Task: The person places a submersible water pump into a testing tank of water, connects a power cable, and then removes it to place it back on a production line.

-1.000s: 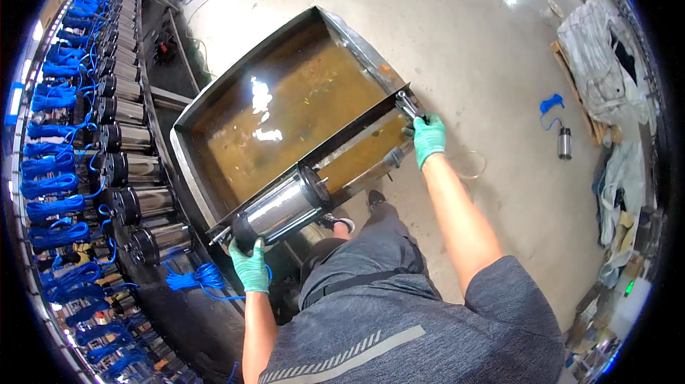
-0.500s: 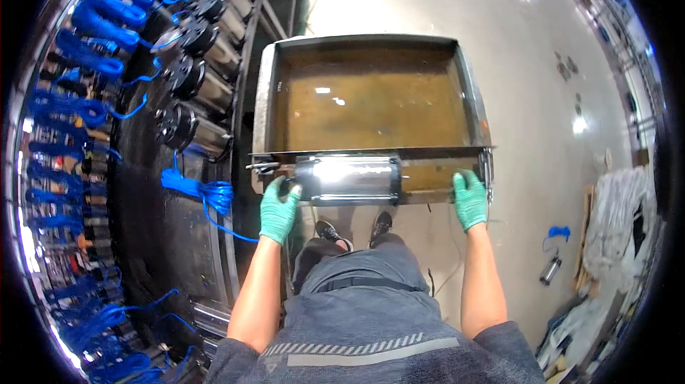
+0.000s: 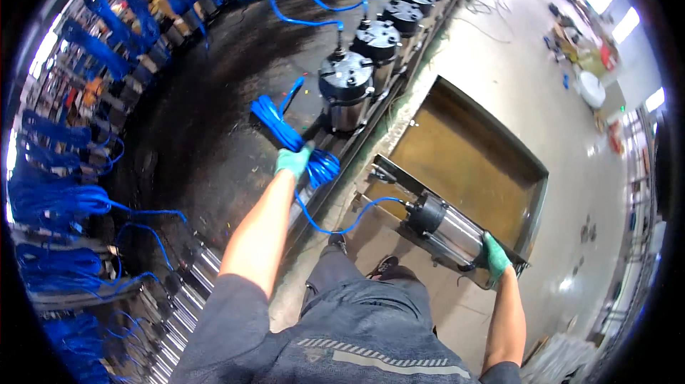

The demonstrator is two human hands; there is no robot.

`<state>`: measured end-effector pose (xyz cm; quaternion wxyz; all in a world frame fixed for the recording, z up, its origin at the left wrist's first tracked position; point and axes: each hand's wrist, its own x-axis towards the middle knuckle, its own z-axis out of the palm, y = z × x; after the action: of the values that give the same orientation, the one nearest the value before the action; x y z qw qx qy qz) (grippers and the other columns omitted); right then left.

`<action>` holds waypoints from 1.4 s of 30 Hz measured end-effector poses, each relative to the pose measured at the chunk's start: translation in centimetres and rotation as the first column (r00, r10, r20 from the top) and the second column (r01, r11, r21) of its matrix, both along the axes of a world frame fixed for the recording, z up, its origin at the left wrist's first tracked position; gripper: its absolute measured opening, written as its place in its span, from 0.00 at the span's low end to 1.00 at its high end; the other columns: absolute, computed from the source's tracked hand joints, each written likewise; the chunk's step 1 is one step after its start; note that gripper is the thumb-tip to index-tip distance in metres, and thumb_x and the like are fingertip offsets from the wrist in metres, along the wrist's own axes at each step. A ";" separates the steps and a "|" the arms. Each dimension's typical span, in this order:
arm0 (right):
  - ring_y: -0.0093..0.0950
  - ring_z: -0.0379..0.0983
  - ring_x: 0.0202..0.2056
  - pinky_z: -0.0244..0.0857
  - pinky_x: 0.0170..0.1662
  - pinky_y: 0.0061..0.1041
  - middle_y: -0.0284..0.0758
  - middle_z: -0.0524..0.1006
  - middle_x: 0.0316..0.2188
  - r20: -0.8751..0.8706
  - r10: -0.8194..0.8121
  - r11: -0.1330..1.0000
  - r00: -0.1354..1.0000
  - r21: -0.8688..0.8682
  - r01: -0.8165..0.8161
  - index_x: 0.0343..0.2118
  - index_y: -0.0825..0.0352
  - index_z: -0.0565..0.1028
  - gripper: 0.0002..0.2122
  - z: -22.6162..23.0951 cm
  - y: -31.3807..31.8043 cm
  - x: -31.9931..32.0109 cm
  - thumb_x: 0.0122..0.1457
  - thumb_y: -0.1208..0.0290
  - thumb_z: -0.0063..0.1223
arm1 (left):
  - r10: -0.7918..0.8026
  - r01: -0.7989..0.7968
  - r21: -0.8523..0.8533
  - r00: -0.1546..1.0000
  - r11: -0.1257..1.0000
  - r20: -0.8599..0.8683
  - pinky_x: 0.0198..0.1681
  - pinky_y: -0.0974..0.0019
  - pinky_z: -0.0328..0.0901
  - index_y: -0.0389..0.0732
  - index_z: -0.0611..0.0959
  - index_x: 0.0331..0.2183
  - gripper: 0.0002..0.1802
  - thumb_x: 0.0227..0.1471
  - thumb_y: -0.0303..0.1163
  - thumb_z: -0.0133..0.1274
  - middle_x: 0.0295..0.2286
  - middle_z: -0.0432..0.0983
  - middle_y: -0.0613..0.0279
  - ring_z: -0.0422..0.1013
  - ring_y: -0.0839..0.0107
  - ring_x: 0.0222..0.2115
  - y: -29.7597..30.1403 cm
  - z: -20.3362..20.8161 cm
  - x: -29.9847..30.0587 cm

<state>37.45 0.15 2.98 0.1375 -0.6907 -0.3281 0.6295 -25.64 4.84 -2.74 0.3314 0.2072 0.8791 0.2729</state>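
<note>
The left hand (image 3: 294,161) is now gripping the blue cable coil (image 3: 271,122) around its middle, having left the left end of the steel cylinder (image 3: 459,234). The right hand (image 3: 495,258) is no longer reaching to the far right end of the tray (image 3: 540,188); it is now pressing against the cylinder's right end. The cylinder itself is sitting closer to that right end, where earlier it was lying toward the left. Its blue lead (image 3: 335,232) is now hanging in a visible curve across the gap between the dark surface (image 3: 214,134) and the cylinder's black cap (image 3: 426,212). The view is turning leftward, so the tray is slanting down to the right.
</note>
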 end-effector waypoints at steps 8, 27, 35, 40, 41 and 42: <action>0.35 0.69 0.56 0.68 0.58 0.37 0.39 0.69 0.60 -0.184 0.056 0.994 0.981 -0.087 -0.072 0.65 0.63 0.62 0.28 8.7 1.7 -7.1 0.69 0.51 0.42 | 0.175 -0.261 0.195 0.911 0.945 0.373 0.38 0.55 0.73 0.36 0.83 0.31 0.16 0.52 0.41 0.61 0.29 0.82 0.51 0.79 0.58 0.31 -1.4 -1.8 -2.0; 0.36 0.75 0.47 0.70 0.47 0.37 0.39 0.77 0.49 -0.557 0.206 0.965 0.804 -0.019 -0.261 0.59 0.66 0.67 0.28 4.0 0.2 -5.0 0.61 0.52 0.48 | -0.152 -0.174 0.954 0.978 -0.246 0.140 0.55 0.60 0.67 0.40 0.74 0.55 0.26 0.59 0.43 0.53 0.47 0.77 0.57 0.74 0.67 0.45 -20.6 43.2 10.8; 0.31 0.77 0.25 0.73 0.26 0.30 0.34 0.77 0.29 -0.651 0.198 0.956 0.733 -0.036 -0.290 0.45 0.64 0.75 0.15 -2.1 -4.9 -22.6 0.65 0.58 0.43 | 0.091 0.088 0.967 0.994 -0.238 -0.068 0.52 0.62 0.71 0.39 0.78 0.49 0.20 0.54 0.32 0.57 0.44 0.79 0.59 0.76 0.66 0.43 -27.6 50.6 8.6; 0.27 0.74 0.22 0.71 0.25 0.29 0.30 0.76 0.24 -0.669 0.162 0.939 0.725 -0.120 -0.321 0.37 0.60 0.75 0.17 -1.8 -9.1 -35.4 0.64 0.49 0.47 | 0.230 -0.030 0.998 0.972 -0.058 0.042 0.50 0.64 0.72 0.38 0.77 0.51 0.24 0.51 0.31 0.61 0.40 0.79 0.63 0.76 0.69 0.40 -28.4 47.5 6.5; 0.26 0.73 0.22 0.71 0.25 0.29 0.30 0.75 0.24 -0.716 0.155 0.931 0.681 -0.125 -0.344 0.37 0.60 0.75 0.18 -3.9 -10.4 -37.8 0.64 0.48 0.47 | 0.278 0.043 0.999 0.959 0.020 -0.047 0.49 0.65 0.71 0.38 0.76 0.52 0.27 0.51 0.31 0.62 0.41 0.78 0.64 0.75 0.71 0.40 -29.8 46.8 5.6; 0.26 0.74 0.24 0.71 0.26 0.29 0.30 0.75 0.25 -0.702 0.224 0.883 0.675 -0.147 -0.446 0.36 0.60 0.76 0.18 -4.7 -10.2 -39.2 0.63 0.47 0.48 | 0.302 0.041 0.997 0.952 0.070 -0.060 0.50 0.65 0.71 0.39 0.74 0.55 0.30 0.51 0.32 0.63 0.42 0.77 0.65 0.74 0.72 0.42 -30.6 45.5 4.6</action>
<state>-1.73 -10.01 -1.77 0.0174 -0.3584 -0.2777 0.8911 -20.99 -25.79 42.73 -0.0373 0.3282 0.5095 0.7946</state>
